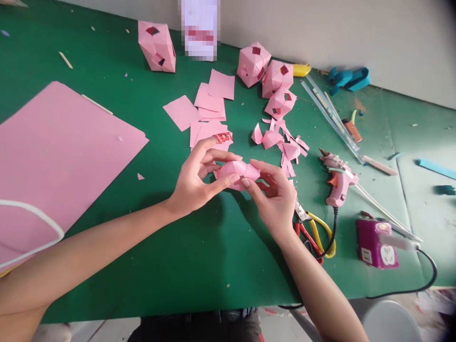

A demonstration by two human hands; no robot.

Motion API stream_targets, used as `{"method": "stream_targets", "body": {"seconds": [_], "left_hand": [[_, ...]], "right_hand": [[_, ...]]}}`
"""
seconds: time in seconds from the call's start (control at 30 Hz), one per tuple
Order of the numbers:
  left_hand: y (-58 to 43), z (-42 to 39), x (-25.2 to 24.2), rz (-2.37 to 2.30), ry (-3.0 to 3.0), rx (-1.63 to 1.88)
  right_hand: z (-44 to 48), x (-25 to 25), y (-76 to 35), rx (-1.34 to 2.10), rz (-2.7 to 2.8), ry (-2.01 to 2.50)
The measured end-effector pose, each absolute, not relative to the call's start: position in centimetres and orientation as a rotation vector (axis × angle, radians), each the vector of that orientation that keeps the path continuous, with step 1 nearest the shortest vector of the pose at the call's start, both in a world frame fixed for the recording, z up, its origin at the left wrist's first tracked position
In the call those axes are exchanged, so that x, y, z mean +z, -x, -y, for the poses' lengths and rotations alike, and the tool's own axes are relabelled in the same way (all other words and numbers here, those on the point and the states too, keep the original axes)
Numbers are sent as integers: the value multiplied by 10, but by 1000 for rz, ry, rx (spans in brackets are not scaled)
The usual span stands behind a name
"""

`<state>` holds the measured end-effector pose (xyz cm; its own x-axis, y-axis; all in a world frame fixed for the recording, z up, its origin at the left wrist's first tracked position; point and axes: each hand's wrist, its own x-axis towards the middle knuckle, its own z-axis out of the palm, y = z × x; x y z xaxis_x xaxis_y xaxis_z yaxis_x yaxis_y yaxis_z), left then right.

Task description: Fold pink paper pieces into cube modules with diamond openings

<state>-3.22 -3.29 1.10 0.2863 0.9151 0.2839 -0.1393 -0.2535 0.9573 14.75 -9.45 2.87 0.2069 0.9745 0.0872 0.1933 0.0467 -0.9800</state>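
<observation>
Both hands are up over the green table [185,270], meeting in the middle and pinching the same little pink paper piece [235,168] from opposite ends. Left hand [194,180] comes in on a long forearm slanting up from the lower left, thumb along the near side of the paper, a couple of fingers curved behind it, and the index finger lifted and arched away (that fingertip has a red-and-white patterned wrap [223,137] on it). Right hand [276,197] reaches up from the lower right, wrist bent inward, thumb and index finger gripping the other end while the remaining fingers curl under. Thumb tips are nearly touching at the front edge. As for the piece itself, it's small, plain pink and bent into a chunky folded shape, with a rounded, shinier hump on the left part and a crease near the middle; the fingers hide a good bit of it, so I can't tell how the underside looks. It sits just on the near side of some loose pink squares [221,85], with a scatter of pink paper scraps [289,152] off to the right and a pink glue gun [337,183] lying beyond the right hand.
</observation>
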Motion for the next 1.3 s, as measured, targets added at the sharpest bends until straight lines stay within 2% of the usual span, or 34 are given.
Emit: {"method": "stream_targets", "body": {"seconds": [0.4, 0.57, 0.9, 1.3], "left_hand": [[35, 26, 16, -694, -1338, 1137], [38, 19, 18, -646, -1170, 982], [37, 17, 18, -645, -1097, 986], [39, 16, 18, -622, -1144, 942]], "right_hand": [[94, 27, -153, 913, 1289, 1380], [92, 29, -156, 786, 1407, 1324], [93, 28, -156, 605, 1484, 1381], [90, 36, -160, 552, 1616, 1326]]}}
